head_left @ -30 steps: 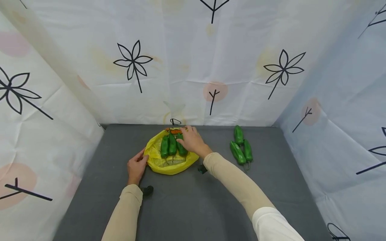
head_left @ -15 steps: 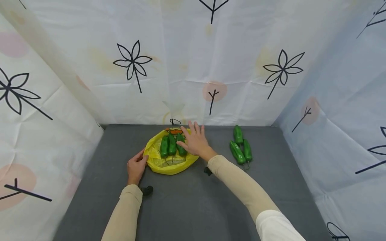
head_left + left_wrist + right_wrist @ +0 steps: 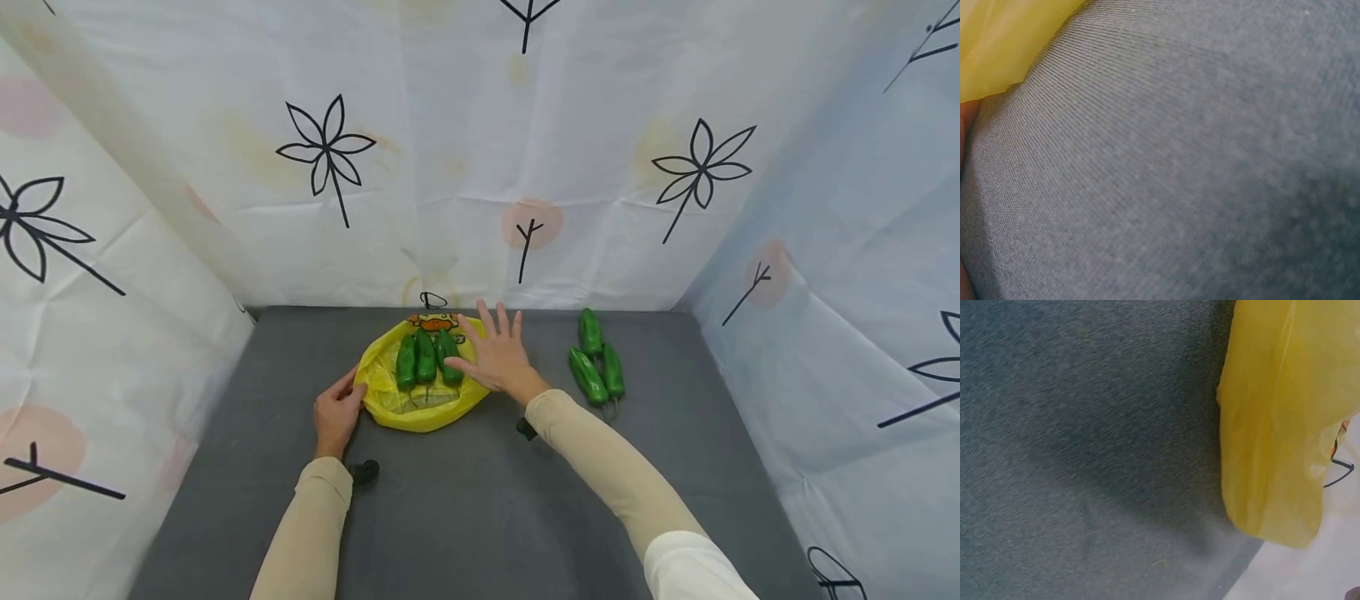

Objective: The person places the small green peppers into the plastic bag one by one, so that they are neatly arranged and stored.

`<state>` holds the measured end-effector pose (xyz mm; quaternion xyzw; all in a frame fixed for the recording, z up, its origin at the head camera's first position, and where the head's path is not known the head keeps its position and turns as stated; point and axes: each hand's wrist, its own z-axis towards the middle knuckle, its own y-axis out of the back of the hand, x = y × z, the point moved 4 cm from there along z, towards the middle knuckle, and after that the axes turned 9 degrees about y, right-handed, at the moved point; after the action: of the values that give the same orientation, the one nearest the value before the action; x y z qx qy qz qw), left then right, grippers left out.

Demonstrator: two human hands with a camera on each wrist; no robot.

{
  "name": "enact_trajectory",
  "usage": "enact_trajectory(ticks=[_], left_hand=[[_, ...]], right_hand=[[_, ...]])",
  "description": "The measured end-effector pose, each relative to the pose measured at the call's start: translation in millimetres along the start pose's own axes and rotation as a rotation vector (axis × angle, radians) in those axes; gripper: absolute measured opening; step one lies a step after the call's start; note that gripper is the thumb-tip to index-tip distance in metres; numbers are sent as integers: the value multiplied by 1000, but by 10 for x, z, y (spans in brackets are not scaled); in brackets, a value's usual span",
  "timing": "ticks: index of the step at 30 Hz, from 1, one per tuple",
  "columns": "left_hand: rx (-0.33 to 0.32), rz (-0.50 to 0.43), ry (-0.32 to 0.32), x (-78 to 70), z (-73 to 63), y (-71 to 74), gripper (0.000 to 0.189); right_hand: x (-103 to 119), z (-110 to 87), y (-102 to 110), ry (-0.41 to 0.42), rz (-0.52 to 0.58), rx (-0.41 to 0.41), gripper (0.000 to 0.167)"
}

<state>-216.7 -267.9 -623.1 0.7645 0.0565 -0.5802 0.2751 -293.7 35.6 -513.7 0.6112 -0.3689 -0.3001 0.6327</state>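
Note:
A yellow plastic bag [image 3: 427, 419] lies spread open like a shallow bowl near the table's back edge. Inside it, 3 green peppers [image 3: 406, 363] rest side by side, stems toward me. My left hand [image 3: 337, 415] pinches the bag's left rim between thumb and fingers. Over the bag's right rim, my right hand [image 3: 497, 354] is spread with straight fingers and holds nothing; its thumb reaches near the rightmost pepper [image 3: 447, 354]. The left wrist view catches only the bag's corner [image 3: 1004, 44] and a bit of finger. The bag's side [image 3: 1272, 450] fills part of the right wrist view.
To the right of the bag, 3 more green peppers [image 3: 588, 377] lie in a loose cluster on the dark grey table [image 3: 465, 517]. White patterned cloth [image 3: 450, 150] walls off the back and both sides.
My right hand has drawn back right from the rightmost pepper, its fingers spreading wide. My left hand stays on the bag's rim, and the peppers keep their places.

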Motion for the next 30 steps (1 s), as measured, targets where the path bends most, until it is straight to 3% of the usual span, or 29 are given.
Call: enact_trajectory(ticks=[20, 25, 30], left_hand=[[-1, -10, 10, -19, 4, -7, 39], [-19, -29, -11, -33, 31, 2, 39], [-4, -7, 7, -12, 16, -15, 39]], right_hand=[[-452, -229, -23, -70, -38, 8, 86], [-564, -273, -51, -91, -31, -16, 87], [-710, -399, -104, -119, -25, -48, 87]])
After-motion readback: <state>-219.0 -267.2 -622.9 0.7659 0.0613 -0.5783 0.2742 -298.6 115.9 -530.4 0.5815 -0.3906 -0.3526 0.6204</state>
